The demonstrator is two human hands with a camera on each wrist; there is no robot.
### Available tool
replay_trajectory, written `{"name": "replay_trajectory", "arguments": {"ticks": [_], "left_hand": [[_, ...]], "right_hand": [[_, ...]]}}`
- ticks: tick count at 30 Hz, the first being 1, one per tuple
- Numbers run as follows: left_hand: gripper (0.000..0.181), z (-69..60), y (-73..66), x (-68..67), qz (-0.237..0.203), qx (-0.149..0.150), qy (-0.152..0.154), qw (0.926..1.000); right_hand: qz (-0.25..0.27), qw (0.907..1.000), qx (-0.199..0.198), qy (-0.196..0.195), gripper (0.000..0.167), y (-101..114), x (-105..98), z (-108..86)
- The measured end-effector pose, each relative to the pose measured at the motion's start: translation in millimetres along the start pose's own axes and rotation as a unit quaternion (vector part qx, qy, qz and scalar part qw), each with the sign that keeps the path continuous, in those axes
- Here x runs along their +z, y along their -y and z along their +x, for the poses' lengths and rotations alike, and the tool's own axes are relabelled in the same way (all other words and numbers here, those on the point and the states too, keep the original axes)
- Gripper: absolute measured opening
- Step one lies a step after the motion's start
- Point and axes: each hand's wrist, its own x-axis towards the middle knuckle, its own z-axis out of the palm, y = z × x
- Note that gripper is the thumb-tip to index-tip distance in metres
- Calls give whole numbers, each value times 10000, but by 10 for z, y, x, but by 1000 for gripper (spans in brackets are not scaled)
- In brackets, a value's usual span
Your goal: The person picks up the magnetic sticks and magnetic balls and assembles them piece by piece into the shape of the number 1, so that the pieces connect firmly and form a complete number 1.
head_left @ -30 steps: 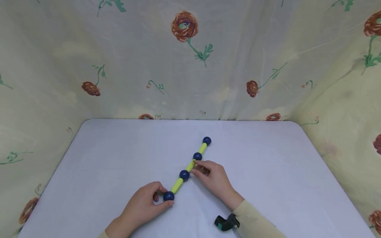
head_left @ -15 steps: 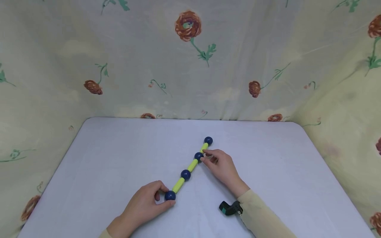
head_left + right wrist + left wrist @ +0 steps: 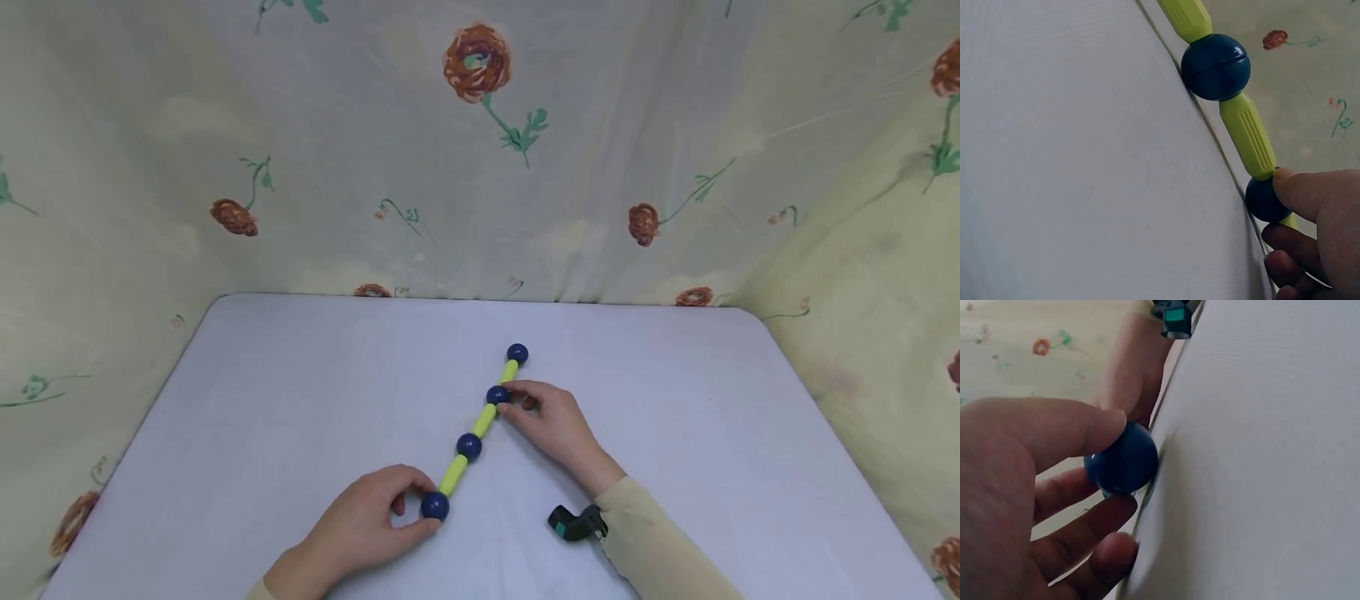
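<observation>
A chain of dark blue balls joined by yellow-green rods [image 3: 453, 476] lies slanting across the white table, its far end leaning right. My left hand [image 3: 367, 517] pinches the nearest blue ball [image 3: 435, 506] between thumb and fingers; the left wrist view shows that ball [image 3: 1124, 459] with the thumb on one side. Farther up the chain, my right hand [image 3: 551, 421] holds the third ball [image 3: 497, 396] from the near end. In the right wrist view, thumb and fingertips grip this ball [image 3: 1266, 200], and a ribbed rod [image 3: 1247, 135] runs from it to another ball [image 3: 1216, 67].
The far end ball [image 3: 517, 354] lies beyond my right hand. A black wrist device [image 3: 576, 523] juts from the right sleeve [image 3: 660, 542]. The white table [image 3: 300, 375] is enclosed by a flower-printed curtain [image 3: 337, 150] at the back and sides.
My right hand has moved up the chain from a rod to the third ball and grips it. The chain has straightened slightly, its near end shifting right and toward me with my left hand.
</observation>
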Motion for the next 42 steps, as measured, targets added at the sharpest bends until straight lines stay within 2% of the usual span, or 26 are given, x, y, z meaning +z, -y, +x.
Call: {"name": "replay_trajectory", "arguments": {"ticks": [7,14,24,32,42], "left_hand": [[31,-33,-71,27,-327,22,270,9991],[31,-51,-165,84,-484,-16,497,9976],[30,-85,-202,144,-335,-131,286,9989],[31,-71,-230,133,-318,-274,294,9987],[31,-52,-218,158,-309,-221,260,9989]], "right_hand": [[-19,9999,-22,157,31,45,77,56],[226,9990,-130,367,29,114,149,99],[326,9975,-285,557,30,189,271,187],[440,9966,-462,531,28,201,313,232],[384,9968,-530,466,31,184,325,211]]}}
